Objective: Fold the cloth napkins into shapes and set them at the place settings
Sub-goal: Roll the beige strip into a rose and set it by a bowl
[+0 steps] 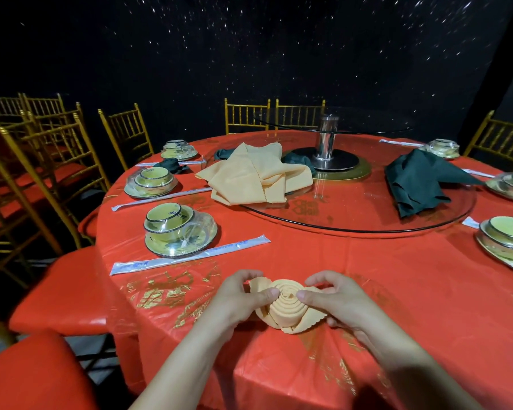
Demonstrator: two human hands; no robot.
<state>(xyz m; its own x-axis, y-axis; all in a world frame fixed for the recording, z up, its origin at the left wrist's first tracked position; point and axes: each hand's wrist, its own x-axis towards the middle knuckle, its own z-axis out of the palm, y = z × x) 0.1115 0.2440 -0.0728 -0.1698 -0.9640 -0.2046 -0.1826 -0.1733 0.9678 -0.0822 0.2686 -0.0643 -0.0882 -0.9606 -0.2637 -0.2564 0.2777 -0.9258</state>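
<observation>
1. Head view: rolled peach napkin [285,306] at the near edge of the tabletop [397,276]; left hand [243,294] and right hand [332,294] pinch its sides.
2. Probably light, soft, springy; grip the outer wraps lest it unroll.

Counted around the one red table [367,276]
Six wrapped dish sets [178,232] sat three to each side, with six paper chopstick sleeves [190,254]; two glass turntables [353,220] stood one above the other at the centre; one rolled peach napkin [285,306] lay at the near edge, a peach heap [249,179] could not be counted, and green napkins [418,182] showed in four spots; two chairs [246,115] stood opposite, one at right, more crowded at left
</observation>
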